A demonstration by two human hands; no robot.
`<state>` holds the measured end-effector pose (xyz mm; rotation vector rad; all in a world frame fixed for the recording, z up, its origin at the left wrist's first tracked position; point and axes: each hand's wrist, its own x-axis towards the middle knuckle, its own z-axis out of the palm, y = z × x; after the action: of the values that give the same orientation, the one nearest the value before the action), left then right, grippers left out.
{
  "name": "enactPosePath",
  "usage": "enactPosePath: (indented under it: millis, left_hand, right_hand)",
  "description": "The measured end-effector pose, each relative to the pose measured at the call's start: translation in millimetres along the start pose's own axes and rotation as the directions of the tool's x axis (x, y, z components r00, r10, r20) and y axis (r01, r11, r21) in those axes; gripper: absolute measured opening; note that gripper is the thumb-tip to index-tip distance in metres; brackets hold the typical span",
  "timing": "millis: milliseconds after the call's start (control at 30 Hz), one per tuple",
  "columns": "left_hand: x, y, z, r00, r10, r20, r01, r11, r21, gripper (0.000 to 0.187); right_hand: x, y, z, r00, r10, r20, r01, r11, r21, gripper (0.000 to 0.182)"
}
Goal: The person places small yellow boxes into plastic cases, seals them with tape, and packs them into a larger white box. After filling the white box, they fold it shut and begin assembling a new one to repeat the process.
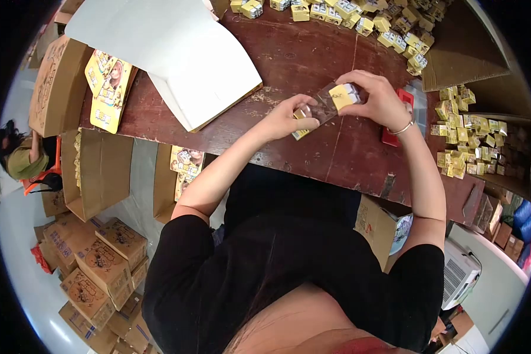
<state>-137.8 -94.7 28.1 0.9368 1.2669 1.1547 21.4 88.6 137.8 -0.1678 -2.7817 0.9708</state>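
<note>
Over the dark red table (289, 154), both my hands are close together around small packaging. My right hand (376, 101) grips a small yellow-and-white box (343, 97) between thumb and fingers. My left hand (288, 118) is closed around a small yellow box (301, 132), partly hidden by the fingers. Between the hands spans a clear plastic piece (325, 106), its edges catching the light. A bracelet circles my right wrist, and a red object (389, 137) lies beneath it on the table.
A large white-lined carton (212, 74) stands open at left beside yellow printed cartons (107, 91). Small yellow boxes heap at the back (360, 20) and fill a cardboard box (469, 138) at right. Stacked brown cartons (103, 259) and a person (29, 156) are at far left.
</note>
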Motion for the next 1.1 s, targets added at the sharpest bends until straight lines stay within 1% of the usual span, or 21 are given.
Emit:
enactPosePath:
  millis: [33,100,133,200,333,400,433,500,533,600,633,667,700,733,800,833,867,933,967,1033,1100]
  left_hand:
    - [2.6,-0.7,2.2,1.0,0.001,0.005,-0.001,1.0,0.001,0.052]
    - [5.7,-3.3,4.5,0.994,0.096,0.051,-0.105,0.973,0.204,0.058]
    - [5.6,-1.3,4.9,0.994,0.096,0.053,-0.105,0.973,0.206,0.058]
    - [3.9,3.3,6.9,0.983,0.001,0.184,-0.019,0.996,0.092,0.059]
    - [6.1,1.3,11.1,0.972,0.035,0.23,-0.037,0.999,0.004,0.058]
    - [8.7,-4.7,11.7,0.973,0.008,0.232,0.014,0.996,-0.093,0.056]
    - [8.3,-2.0,13.8,0.972,0.007,0.233,0.014,0.996,-0.09,0.056]
    - [6.0,3.9,21.3,0.968,0.074,0.238,-0.047,0.992,-0.116,0.054]
    - [6.3,1.3,24.7,0.967,0.071,0.243,-0.045,0.993,-0.112,0.054]
    - [8.3,-9.7,31.2,0.975,0.166,0.144,-0.146,0.979,-0.142,0.055]
    - [9.2,-12.6,34.7,0.975,0.163,0.149,-0.142,0.98,-0.141,0.055]
    - [10.3,-15.4,38.2,0.977,0.173,0.122,-0.151,0.974,-0.168,0.06]
    - [12.0,-17.5,39.9,0.979,0.184,0.093,-0.163,0.968,-0.193,0.065]
    - [12.9,-16.7,40.6,0.978,0.183,0.096,-0.162,0.968,-0.192,0.065]
    - [14.3,-14.5,41.6,0.971,0.235,0.051,-0.238,0.97,0.056,0.064]
    - [14.0,-11.5,44.0,0.971,0.232,0.053,-0.235,0.97,0.057,0.064]
    - [13.5,-7.4,47.4,0.97,0.243,0.009,-0.243,0.97,0.024,0.058]
    - [14.7,-7.5,48.6,0.967,0.252,-0.032,-0.252,0.968,-0.006,0.053]
    - [15.5,-11.7,47.9,0.965,0.263,-0.007,-0.263,0.965,0.01,0.052]
    - [16.0,-13.6,48.7,0.962,0.272,0.02,-0.273,0.962,0.025,0.05]
    - [15.4,-10.4,50.7,0.972,0.234,-0.02,-0.233,0.972,0.041,0.05]
  right_hand:
    - [-0.8,-2.7,4.3,1.0,-0.002,0.02,0.001,0.998,0.056,0.049]
    - [-4.5,-0.2,11.6,0.999,-0.032,0.038,0.027,0.99,0.136,0.051]
    - [-6.0,-0.3,10.6,0.999,-0.031,0.036,0.026,0.99,0.136,0.051]
    - [-10.8,-1.8,8.7,0.995,-0.012,0.097,-0.013,0.969,0.246,0.049]
    - [-17.0,5.1,4.5,0.994,-0.039,0.098,0.018,0.979,0.202,0.048]
    - [-19.6,4.2,2.4,0.991,0.055,0.123,-0.084,0.967,0.242,0.048]
    - [-20.7,2.5,3.7,0.991,0.056,0.12,-0.084,0.966,0.243,0.048]
    - [-24.1,-1.7,9.6,0.992,0.068,0.104,-0.099,0.937,0.335,0.049]
    - [-27.3,-1.7,12.5,0.993,0.071,0.099,-0.101,0.936,0.336,0.049]
    - [-33.3,-1.8,17.4,0.999,0.031,0.039,-0.042,0.938,0.344,0.05]
    - [-36.0,-4.7,18.8,0.999,0.035,0.035,-0.045,0.937,0.346,0.05]
    - [-38.1,-9.3,20.5,1.0,-0.012,-0.021,0.015,0.988,0.154,0.05]
    - [-39.6,-14.6,21.8,0.995,-0.071,-0.066,0.068,0.996,-0.05,0.05]
    - [-41.8,-23.4,22.7,0.999,-0.004,-0.042,0.001,0.996,-0.085,0.053]
    - [-47.7,-33.2,29.1,0.996,0.037,-0.083,-0.048,0.99,-0.129,0.055]
    - [-50.0,-35.0,31.8,0.989,0.077,-0.123,-0.097,0.98,-0.171,0.057]
    - [-51.6,-34.6,34.0,0.989,0.079,-0.126,-0.1,0.98,-0.17,0.057]
    - [-54.0,-33.0,37.3,0.972,0.151,-0.18,-0.151,0.988,0.016,0.06]
    - [-54.1,-31.7,36.9,0.971,0.154,-0.183,-0.154,0.988,0.018,0.06]
    - [-51.5,-27.0,33.5,0.933,0.087,-0.35,-0.092,0.996,0.003,0.059]
    - [-48.7,-28.0,28.3,0.924,0.049,-0.379,-0.065,0.998,-0.028,0.058]
